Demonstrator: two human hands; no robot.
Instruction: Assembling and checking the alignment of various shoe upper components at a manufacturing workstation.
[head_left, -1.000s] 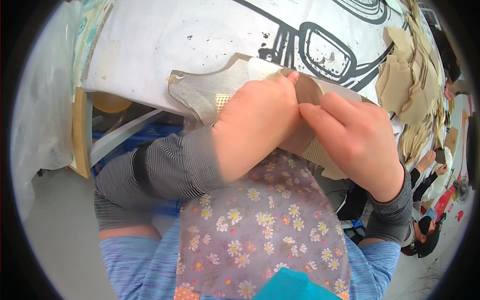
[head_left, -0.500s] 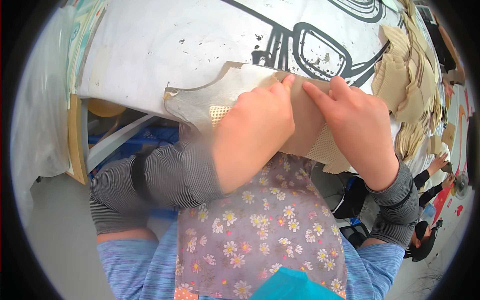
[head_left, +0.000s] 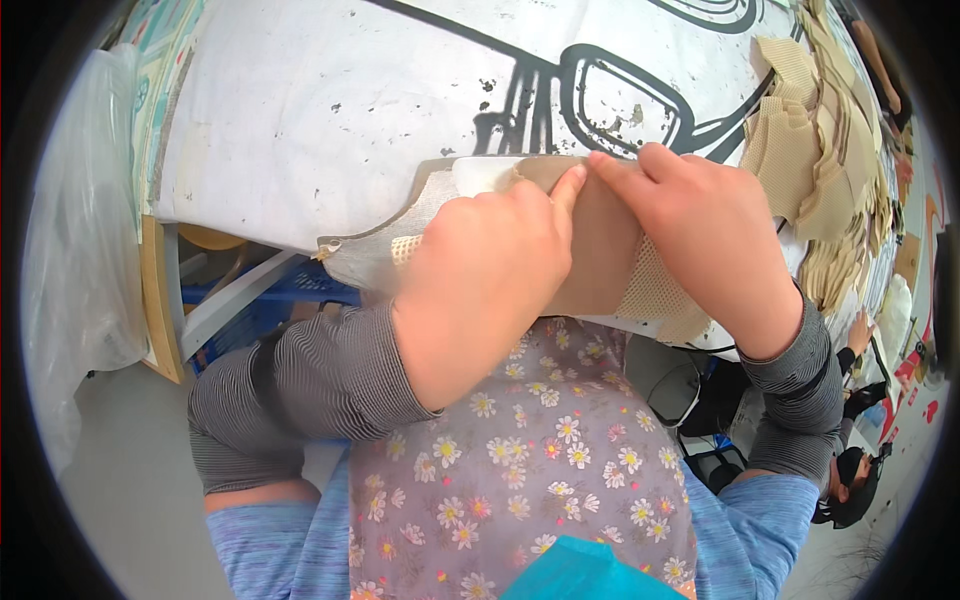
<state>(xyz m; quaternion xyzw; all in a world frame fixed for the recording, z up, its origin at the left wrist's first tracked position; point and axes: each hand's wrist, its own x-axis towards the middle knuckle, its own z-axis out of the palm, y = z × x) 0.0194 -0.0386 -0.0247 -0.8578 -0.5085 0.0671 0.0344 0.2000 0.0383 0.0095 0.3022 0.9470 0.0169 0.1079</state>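
A taupe fabric piece (head_left: 600, 245) with beige mesh and a pale grey backing, shaped like a shoe upper, lies at the table's near edge and hangs partly over it. My left hand (head_left: 490, 250) is closed over its middle, thumb stretched along the far edge and the other fingers curled. From the right, my right hand (head_left: 700, 220) grips the same piece, its index fingertip on the far edge close beside my left thumb. What lies under both palms is hidden.
The white table (head_left: 280, 120) bears black line drawings and chipped marks. Beige mesh pieces (head_left: 815, 160) are heaped on the right. Clear plastic sheeting (head_left: 85, 260) hangs at the left. A blue crate (head_left: 300, 285) sits under the table. Another person (head_left: 850, 480) is at the far right.
My right index fingertip has come up to the piece's far edge, nearer my left thumb. The whole view has shifted a little, with the piece and hands slightly further left.
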